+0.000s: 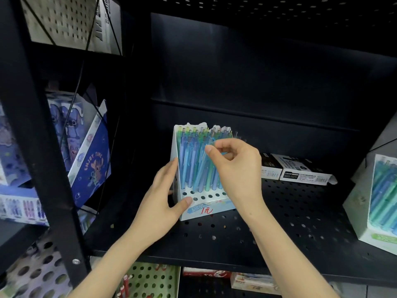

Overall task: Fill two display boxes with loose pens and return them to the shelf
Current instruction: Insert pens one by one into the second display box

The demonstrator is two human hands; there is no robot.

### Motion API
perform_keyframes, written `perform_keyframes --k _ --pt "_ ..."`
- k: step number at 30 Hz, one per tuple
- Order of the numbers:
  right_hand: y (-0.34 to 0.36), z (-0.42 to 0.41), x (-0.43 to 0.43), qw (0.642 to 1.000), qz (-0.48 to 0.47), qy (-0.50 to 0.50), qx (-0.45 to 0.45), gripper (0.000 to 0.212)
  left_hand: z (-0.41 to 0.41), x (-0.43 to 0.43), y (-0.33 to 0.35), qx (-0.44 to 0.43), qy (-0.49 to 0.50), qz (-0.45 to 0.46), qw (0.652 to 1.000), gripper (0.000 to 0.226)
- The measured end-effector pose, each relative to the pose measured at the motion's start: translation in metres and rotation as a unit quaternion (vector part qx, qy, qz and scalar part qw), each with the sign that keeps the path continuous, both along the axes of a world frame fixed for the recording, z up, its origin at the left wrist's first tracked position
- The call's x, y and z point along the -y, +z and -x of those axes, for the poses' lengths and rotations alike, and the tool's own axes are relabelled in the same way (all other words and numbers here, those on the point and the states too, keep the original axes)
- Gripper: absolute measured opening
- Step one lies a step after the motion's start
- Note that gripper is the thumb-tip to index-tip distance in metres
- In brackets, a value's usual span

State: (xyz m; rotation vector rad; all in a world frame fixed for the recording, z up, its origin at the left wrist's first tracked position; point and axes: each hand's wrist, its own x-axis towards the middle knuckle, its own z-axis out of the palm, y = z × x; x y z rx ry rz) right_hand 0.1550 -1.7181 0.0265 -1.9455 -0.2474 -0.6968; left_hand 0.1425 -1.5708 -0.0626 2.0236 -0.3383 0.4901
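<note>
While our left hand point(165, 194) is bracing the box point(202, 208) on the shelf point(290, 211), straight fingers lying along its left wall and thumb pressing the front ledge, our right hand point(236, 166) is pinching the top of one pen point(204, 168) among the rows standing inside. We are judging this to be the filling step, nearly done: only front holes are showing bare. Next we are needing to steer the tip into a hole, then release. A second box point(382, 237), holding pens, is sitting at the shelf's right end.
</note>
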Motion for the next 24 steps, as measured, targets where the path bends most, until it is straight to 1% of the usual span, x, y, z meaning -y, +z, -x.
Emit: perform_keyframes --k 6,9,13,15,17,18,19,20,21,22,23,24 --pt "-0.012 -0.003 -0.006 0.999 0.036 -0.025 -0.021 0.009 0.0 0.0 0.0 -0.005 0.006 -0.009 1.0 0.087" --pt "-0.016 -0.004 -0.011 0.994 0.085 -0.063 -0.016 0.011 -0.001 0.0 0.0 -0.006 0.007 -0.014 1.0 0.088" --pt "-0.022 -0.006 -0.017 0.988 0.125 -0.09 -0.002 0.013 0.001 -0.001 0.001 -0.013 0.007 -0.016 1.0 0.088" --pt "-0.024 -0.001 -0.012 0.989 0.108 -0.096 0.028 0.013 0.002 0.0 0.002 -0.014 0.007 -0.013 1.0 0.088" --pt "-0.027 0.004 0.001 0.988 0.059 -0.121 0.079 0.017 0.002 0.001 0.003 -0.029 0.016 -0.012 0.999 0.089" --pt "-0.03 0.005 0.011 0.985 0.042 -0.141 0.09 0.021 0.002 0.002 0.004 -0.042 0.023 -0.014 0.999 0.091" --pt "-0.033 0.004 0.023 0.983 0.042 -0.16 0.078 0.026 0.002 0.002 0.005 -0.065 0.031 -0.018 0.997 0.092" --pt "-0.037 0.001 0.036 0.982 0.063 -0.174 0.035 0.034 0.001 0.002 0.006 -0.093 0.037 -0.019 0.995 0.093" --pt "-0.042 -0.004 0.049 0.979 0.102 -0.176 -0.031 0.043 0.0 0.002 0.007 -0.119 0.036 -0.02 0.992 0.093" --pt "-0.048 -0.01 0.061 0.971 0.147 -0.157 -0.103 0.051 -0.001 0.003 0.007 -0.134 0.029 -0.028 0.99 0.092" --pt "-0.054 -0.016 0.07 0.964 0.176 -0.114 -0.165 0.054 -0.003 0.005 0.006 -0.142 0.023 -0.042 0.989 0.091" --pt "-0.059 -0.021 0.076 0.957 0.181 -0.057 -0.217 0.051 -0.005 0.007 0.005 -0.148 0.017 -0.056 0.987 0.091"
